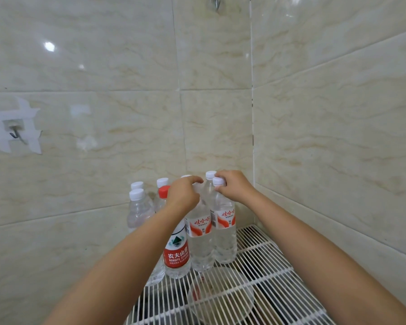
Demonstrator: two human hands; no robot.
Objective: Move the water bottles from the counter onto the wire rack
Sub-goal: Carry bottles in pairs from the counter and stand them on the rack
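Several clear water bottles stand upright on a white wire rack [263,261] in the tiled corner. My left hand [183,195] grips the neck of a white-labelled bottle [200,240], hiding its cap. My right hand [234,187] holds the neck of the neighbouring white-capped bottle [224,235], just below its cap. A red-capped, red-labelled bottle [176,254] stands left of them, partly behind my left forearm. Further left stand unlabelled white-capped bottles [138,209], with more caps behind.
Tiled walls close in the rack at the back and on the right. Beneath the rack wires lies a clear round lid or dish [220,296]. A metal hook [15,133] is stuck to the left wall.
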